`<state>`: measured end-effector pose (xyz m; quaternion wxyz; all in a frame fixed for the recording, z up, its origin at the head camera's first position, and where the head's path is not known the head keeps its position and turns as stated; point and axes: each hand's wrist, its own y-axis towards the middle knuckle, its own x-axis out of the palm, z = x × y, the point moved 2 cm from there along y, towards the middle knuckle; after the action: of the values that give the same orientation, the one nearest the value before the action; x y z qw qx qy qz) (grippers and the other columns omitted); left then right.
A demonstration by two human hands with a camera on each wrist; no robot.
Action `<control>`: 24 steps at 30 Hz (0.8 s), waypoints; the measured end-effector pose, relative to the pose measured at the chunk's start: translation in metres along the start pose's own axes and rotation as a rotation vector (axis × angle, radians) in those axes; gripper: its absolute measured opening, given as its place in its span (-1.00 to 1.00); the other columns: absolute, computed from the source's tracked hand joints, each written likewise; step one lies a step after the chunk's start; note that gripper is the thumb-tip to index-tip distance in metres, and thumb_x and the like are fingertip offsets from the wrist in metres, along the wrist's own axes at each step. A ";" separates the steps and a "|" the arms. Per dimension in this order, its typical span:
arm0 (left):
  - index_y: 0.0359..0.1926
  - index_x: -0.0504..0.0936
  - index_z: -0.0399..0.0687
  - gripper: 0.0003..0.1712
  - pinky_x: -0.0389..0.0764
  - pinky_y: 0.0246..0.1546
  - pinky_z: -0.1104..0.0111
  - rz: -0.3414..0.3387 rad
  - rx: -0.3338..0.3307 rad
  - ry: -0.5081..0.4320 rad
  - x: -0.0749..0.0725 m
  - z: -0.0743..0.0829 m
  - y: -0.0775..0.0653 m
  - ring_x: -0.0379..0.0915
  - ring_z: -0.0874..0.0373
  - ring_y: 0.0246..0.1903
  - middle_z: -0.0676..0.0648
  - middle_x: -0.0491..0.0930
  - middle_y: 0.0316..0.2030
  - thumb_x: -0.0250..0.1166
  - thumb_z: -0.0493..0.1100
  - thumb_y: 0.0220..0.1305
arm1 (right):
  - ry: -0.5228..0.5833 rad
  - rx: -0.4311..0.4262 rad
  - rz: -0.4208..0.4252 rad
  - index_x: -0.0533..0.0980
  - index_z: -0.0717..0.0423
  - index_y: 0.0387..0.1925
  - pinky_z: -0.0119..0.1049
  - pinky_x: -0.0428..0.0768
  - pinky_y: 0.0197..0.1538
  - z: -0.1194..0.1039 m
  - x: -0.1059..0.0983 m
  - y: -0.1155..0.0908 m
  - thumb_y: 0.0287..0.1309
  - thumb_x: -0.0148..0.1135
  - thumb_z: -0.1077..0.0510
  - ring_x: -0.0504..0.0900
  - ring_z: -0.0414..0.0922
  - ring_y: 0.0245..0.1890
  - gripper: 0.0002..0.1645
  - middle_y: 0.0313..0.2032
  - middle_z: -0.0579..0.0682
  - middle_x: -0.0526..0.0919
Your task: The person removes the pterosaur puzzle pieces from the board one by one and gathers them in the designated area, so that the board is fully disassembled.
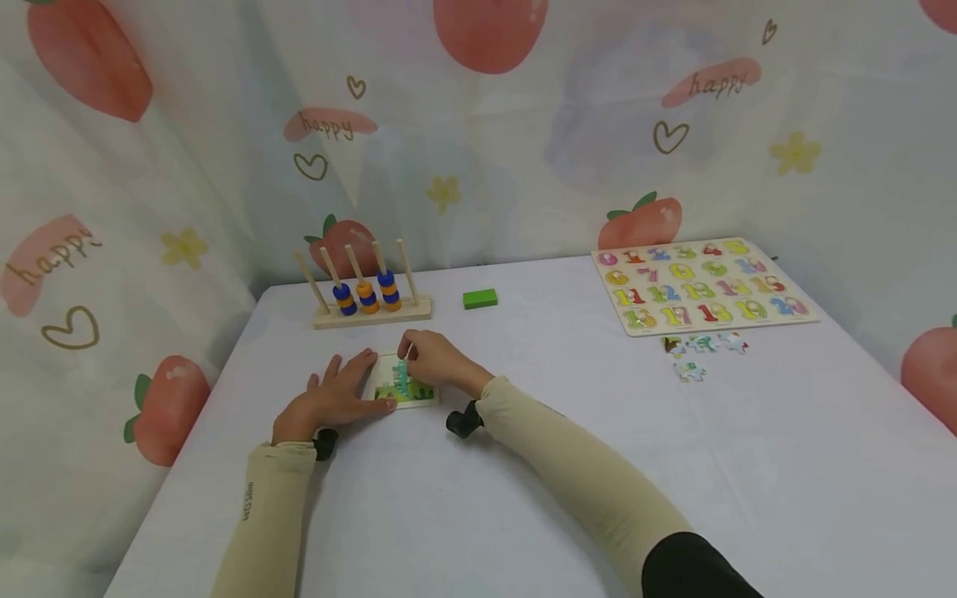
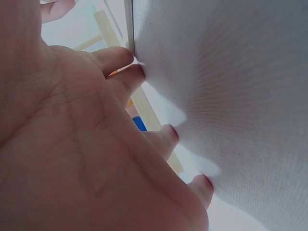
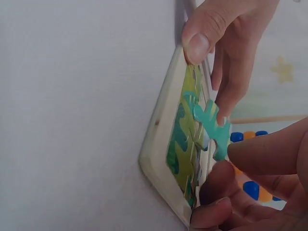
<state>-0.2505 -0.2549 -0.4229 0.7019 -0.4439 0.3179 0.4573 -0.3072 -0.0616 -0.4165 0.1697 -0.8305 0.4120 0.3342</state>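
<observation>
A small wooden jigsaw board (image 3: 159, 130) with a pale frame lies on the table, part of a green and turquoise picture fitted inside it. My right hand (image 1: 437, 359) pinches a turquoise puzzle piece (image 3: 214, 129) between thumb and fingertip. That piece is tilted over the board, and I cannot tell if its lower edge touches the pieces below. At the board's left side lies my left hand (image 1: 332, 400), its thumb on the near frame edge. In the left wrist view the fingers (image 2: 161, 139) spread out, tips against the white cloth.
Behind the board stands a wooden peg abacus (image 1: 374, 316) with blue and orange rings. A green block (image 1: 480, 299) lies beside it. To the right are a number puzzle board (image 1: 699, 291) and several loose jigsaw pieces (image 1: 703, 344). A printed curtain (image 1: 508, 166) hangs behind the table.
</observation>
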 end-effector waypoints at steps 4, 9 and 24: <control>0.72 -0.02 -0.17 0.27 -0.33 0.43 -0.52 0.001 -0.003 0.004 0.000 0.000 0.001 -0.48 -0.48 0.62 -0.24 -0.11 0.71 0.40 0.38 0.33 | 0.066 0.011 0.028 0.59 0.19 -0.07 -0.34 0.52 -0.21 0.001 -0.001 -0.001 0.37 0.22 0.40 0.56 -0.10 -0.24 -0.84 -0.21 0.04 0.64; 0.72 -0.02 -0.17 0.28 -0.33 0.43 -0.53 -0.002 -0.004 0.003 0.000 -0.002 0.002 -0.48 -0.48 0.62 -0.24 -0.11 0.71 0.41 0.38 0.32 | 0.102 0.007 0.058 0.60 0.17 -0.12 -0.38 0.49 -0.23 0.005 -0.002 -0.001 0.35 0.27 0.38 0.55 -0.13 -0.26 -0.87 -0.24 0.02 0.63; 0.72 -0.03 -0.18 0.28 -0.32 0.42 -0.53 -0.002 -0.003 0.011 0.001 0.001 0.000 -0.47 -0.49 0.62 -0.26 -0.12 0.70 0.41 0.38 0.32 | 0.281 0.054 0.094 0.61 0.25 -0.03 -0.32 0.59 -0.14 0.014 -0.021 -0.020 0.46 0.22 0.31 0.60 -0.08 -0.15 -0.86 -0.14 0.07 0.65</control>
<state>-0.2500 -0.2533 -0.4237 0.6998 -0.4479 0.3208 0.4546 -0.3060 -0.0294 -0.4114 0.1168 -0.8440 0.4791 0.2110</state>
